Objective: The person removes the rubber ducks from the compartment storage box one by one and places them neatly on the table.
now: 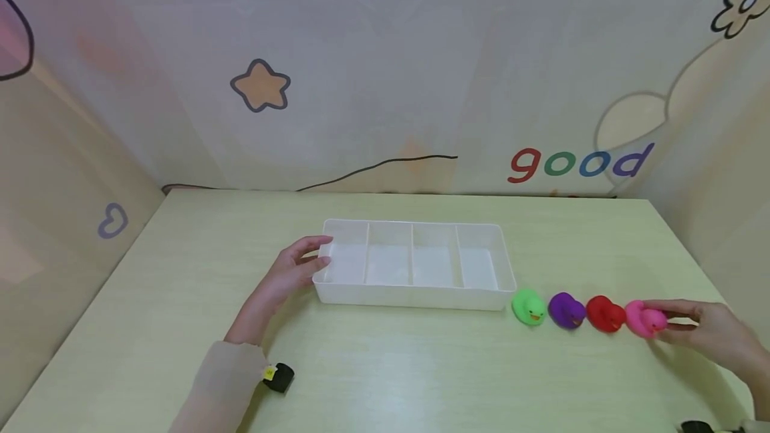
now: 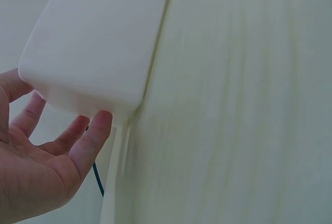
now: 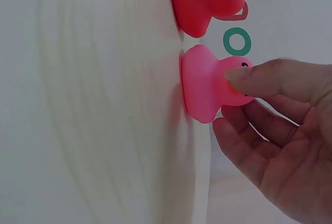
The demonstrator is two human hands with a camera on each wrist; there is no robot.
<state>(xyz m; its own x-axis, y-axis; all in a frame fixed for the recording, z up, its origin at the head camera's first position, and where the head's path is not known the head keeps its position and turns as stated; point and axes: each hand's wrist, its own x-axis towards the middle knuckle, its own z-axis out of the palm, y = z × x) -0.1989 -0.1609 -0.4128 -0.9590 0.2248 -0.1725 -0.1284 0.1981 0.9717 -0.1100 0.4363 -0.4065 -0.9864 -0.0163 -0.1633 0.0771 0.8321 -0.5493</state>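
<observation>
A white tray (image 1: 415,297) with several compartments in a row lies on the table. My left hand (image 1: 299,266) holds its left end, with fingertips over the rim in the head view. In the left wrist view, other fingers of the left hand (image 2: 46,167) lie against the tray's end wall (image 2: 93,37). To the right of the tray, my right hand (image 1: 712,329) pinches a pink rubber duck (image 1: 642,318) by its head. The right wrist view shows the thumb of the right hand (image 3: 285,125) on the head of the pink duck (image 3: 199,84), whose base is at the tabletop.
Left of the pink duck, a red duck (image 1: 603,313), a purple duck (image 1: 565,311) and a green duck (image 1: 528,307) line up toward the tray's right front corner. A printed curtain (image 1: 385,85) hangs behind the pale wooden table (image 1: 385,366).
</observation>
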